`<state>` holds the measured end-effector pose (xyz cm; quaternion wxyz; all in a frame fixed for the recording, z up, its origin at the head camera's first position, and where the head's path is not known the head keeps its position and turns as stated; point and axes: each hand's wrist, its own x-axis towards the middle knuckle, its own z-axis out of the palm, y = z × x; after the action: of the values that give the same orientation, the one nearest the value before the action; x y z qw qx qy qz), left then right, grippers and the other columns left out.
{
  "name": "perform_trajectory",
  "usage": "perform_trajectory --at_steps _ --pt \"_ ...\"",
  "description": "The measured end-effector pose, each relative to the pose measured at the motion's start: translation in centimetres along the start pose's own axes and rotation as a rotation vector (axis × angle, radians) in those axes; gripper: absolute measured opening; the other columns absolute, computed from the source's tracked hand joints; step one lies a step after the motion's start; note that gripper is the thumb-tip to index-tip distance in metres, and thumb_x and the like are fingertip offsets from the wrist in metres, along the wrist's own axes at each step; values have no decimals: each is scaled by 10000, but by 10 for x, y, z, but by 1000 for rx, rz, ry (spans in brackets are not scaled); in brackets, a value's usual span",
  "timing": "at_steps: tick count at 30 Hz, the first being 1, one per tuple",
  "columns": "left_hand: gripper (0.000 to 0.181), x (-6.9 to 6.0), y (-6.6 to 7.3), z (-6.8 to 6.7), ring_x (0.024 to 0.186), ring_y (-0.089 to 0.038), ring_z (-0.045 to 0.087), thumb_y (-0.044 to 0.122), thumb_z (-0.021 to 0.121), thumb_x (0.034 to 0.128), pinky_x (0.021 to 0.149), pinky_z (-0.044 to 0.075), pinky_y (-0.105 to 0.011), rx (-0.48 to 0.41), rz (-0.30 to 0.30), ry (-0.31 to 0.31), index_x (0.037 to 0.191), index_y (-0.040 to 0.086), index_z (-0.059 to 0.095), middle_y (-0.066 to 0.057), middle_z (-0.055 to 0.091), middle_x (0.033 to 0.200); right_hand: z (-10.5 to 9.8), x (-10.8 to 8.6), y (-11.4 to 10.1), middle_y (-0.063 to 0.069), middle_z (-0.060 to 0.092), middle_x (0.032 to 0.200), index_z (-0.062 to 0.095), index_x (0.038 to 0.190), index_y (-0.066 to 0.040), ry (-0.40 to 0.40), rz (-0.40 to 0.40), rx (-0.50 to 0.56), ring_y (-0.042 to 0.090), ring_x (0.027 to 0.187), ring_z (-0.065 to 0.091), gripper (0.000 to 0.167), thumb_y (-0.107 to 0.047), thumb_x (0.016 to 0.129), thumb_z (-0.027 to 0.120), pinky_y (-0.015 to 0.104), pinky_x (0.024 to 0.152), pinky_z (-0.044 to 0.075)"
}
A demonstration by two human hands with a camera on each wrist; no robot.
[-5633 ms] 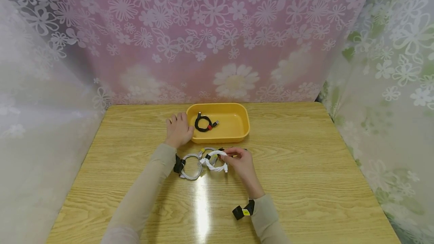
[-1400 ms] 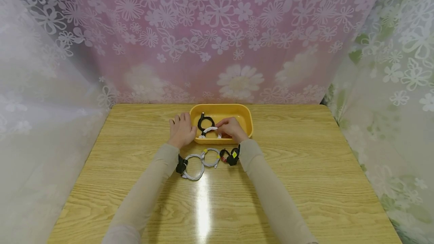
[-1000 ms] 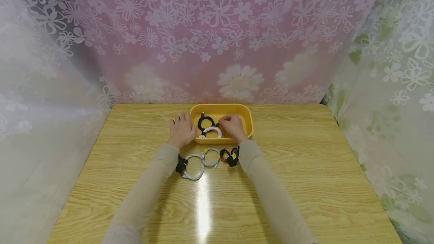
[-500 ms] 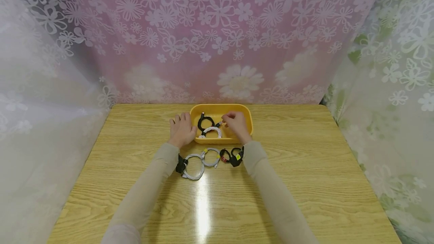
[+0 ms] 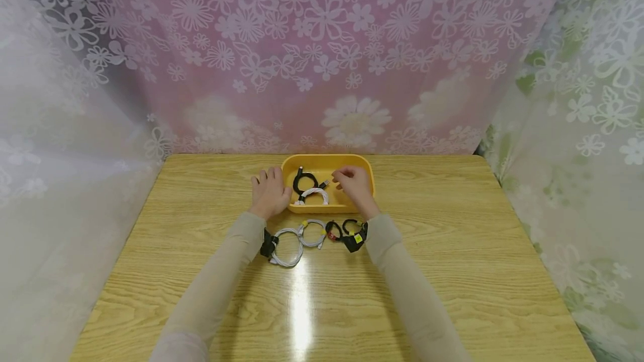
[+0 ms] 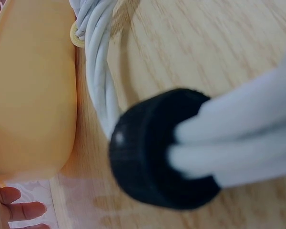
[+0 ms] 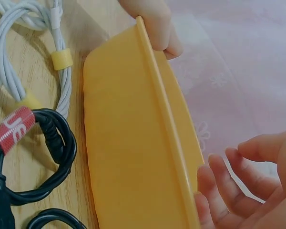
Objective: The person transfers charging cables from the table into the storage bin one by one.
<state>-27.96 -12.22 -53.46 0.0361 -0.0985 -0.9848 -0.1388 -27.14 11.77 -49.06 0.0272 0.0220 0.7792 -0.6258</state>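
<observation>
My left hand [image 5: 270,194] grips the left wall of a yellow plastic bin [image 5: 332,209], its thumb over the rim and fingers outside. My right hand [image 5: 354,187] hovers over the bin's right half, fingers loosely bent, with nothing held in the right wrist view. Inside the bin, at left, lie a coiled black cable [image 5: 295,183] with its USB plug to the right and, in front of it, a coiled white cable [image 5: 315,190]. The lower part of the white coil is hidden by the front wall.
Before the bin on the wooden table [image 5: 453,272] lie a white cable coil [image 5: 301,250], a grey-white coil [image 5: 313,221] with yellow ties, a black coil [image 7: 66,148] with a red tie and another black coil [image 5: 346,222]. A flowered curtain [image 5: 322,71] hangs behind.
The white cable, earlier pinched in my right hand over the table, now lies in the bin, released. My right hand has since drawn back to the right. The left hand stays at the bin.
</observation>
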Motion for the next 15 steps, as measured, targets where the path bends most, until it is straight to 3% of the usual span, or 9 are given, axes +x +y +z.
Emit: perform_trajectory --at_steps 7,15 --pt "258 0 0 -1 941 -364 370 266 420 971 812 249 -512 3 -4 -6 1088 37 405 -153 415 1015 -8 -15 -1 142 693 956 712 1032 -40 10 -16 31 495 947 618 194 -188 976 601 600 851 473" --pt "252 0 1 -2 932 -363 373 261 413 969 814 253 -513 9 -5 -8 1079 34 407 -152 413 1004 -15 -25 -1 146 701 961 718 1040 -38 20 -29 19 403 868 657 208 -210 978 621 540 802 509"
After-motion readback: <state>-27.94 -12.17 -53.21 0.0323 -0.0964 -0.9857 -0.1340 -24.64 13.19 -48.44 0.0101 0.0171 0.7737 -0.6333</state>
